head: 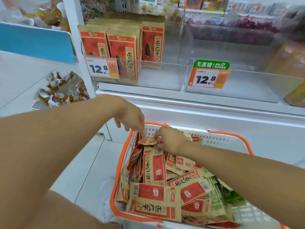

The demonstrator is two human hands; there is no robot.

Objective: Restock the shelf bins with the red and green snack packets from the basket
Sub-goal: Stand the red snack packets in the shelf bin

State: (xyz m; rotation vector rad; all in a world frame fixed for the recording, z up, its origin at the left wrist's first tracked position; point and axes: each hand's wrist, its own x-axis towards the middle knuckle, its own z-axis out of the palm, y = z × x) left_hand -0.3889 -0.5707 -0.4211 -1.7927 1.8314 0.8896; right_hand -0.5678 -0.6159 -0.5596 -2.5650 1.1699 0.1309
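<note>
A white basket with an orange rim [219,139] stands on the floor, heaped with red snack packets [154,166]; green packets [217,195] lie at its right side. Both hands reach into its far left corner. My left hand [132,119] pinches the left end of a red packet [149,140] with its fingertips, and my right hand [170,140] grips that packet's right end. Above, the left clear bin [161,80] holds upright red packets [122,52] on its left half. The right clear bin [239,90], under a green "no sugar" tag, holds nothing.
Price tags reading 12.8 hang on both bin fronts. A blue-edged shelf stands at the left, with a tub of small wrapped snacks [61,91] below it. Brown bags fill the far right of the shelf. White floor lies left of the basket.
</note>
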